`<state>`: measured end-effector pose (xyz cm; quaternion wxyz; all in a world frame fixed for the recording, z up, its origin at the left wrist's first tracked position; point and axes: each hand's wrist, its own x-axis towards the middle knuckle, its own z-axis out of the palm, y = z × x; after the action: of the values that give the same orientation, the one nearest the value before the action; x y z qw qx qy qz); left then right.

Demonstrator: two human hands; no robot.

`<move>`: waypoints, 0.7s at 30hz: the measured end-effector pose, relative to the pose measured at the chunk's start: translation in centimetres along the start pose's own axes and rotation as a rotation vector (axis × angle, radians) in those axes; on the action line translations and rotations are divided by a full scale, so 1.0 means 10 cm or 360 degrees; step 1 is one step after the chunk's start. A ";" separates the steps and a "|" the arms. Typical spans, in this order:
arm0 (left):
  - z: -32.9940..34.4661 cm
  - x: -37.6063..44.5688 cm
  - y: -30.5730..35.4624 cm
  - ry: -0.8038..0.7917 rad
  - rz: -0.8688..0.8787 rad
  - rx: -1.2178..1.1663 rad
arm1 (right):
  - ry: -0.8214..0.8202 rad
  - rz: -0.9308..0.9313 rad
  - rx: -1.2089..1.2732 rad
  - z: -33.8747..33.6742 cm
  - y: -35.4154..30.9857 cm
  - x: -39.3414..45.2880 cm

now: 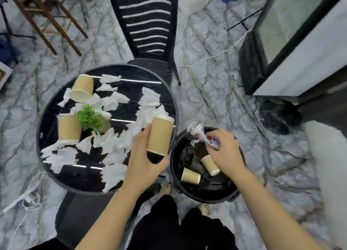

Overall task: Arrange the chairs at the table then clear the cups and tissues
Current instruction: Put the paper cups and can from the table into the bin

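Round counter (56, 174) w/ tissues, bin (223, 197) just right of it. Left hand (144, 161) clamped on upright cup (161, 135) at counter's right edge; bin lies right. Right hand (223, 152) over bin, gripping a crumpled wrapper (202, 137).

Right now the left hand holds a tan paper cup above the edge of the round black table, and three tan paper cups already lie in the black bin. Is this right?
Not quite: the head view shows two tan paper cups in the black bin, not three. The left hand does hold a tan paper cup above the edge of the round black table.
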<state>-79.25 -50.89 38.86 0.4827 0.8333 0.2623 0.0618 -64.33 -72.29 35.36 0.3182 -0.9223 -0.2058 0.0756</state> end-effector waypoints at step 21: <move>2.91 1.04 -1.31 -0.1002 -0.0301 0.0690 | -0.0558 0.1014 0.0046 1.04 2.39 0.06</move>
<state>-64.98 -62.98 11.00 0.3561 0.8662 0.1840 -0.2985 -58.64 -83.33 12.42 0.2516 -0.9085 0.0415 0.3310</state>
